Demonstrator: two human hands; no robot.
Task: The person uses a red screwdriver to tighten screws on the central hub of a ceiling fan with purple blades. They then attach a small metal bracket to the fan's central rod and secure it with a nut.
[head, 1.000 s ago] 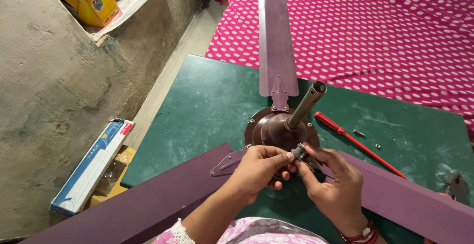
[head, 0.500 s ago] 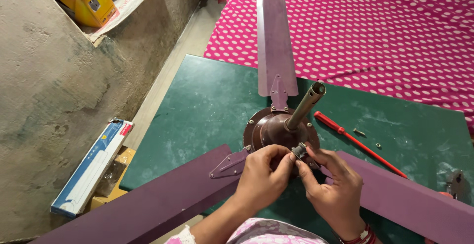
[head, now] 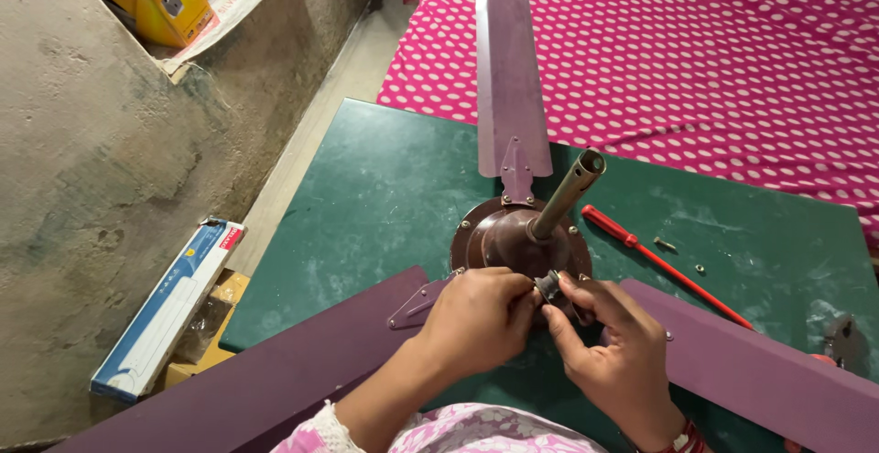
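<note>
Left hand (head: 478,317) and right hand (head: 615,354) pinch a small metal part (head: 548,285) between them beside the fan motor (head: 517,238)

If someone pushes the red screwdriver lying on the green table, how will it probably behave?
The red screwdriver looks slim and round, so it would probably roll sideways on the flat green table. It seems stiff and light, likely easy to lift with one hand. Pushed along its length, it may knock the small screws lying beside it.

The single head camera looks steeply down and forward from close above the left hand (head: 476,320) and right hand (head: 618,361), with the fan (head: 517,233) just beyond the fingers and the table (head: 385,196) stretching farther ahead.
</note>
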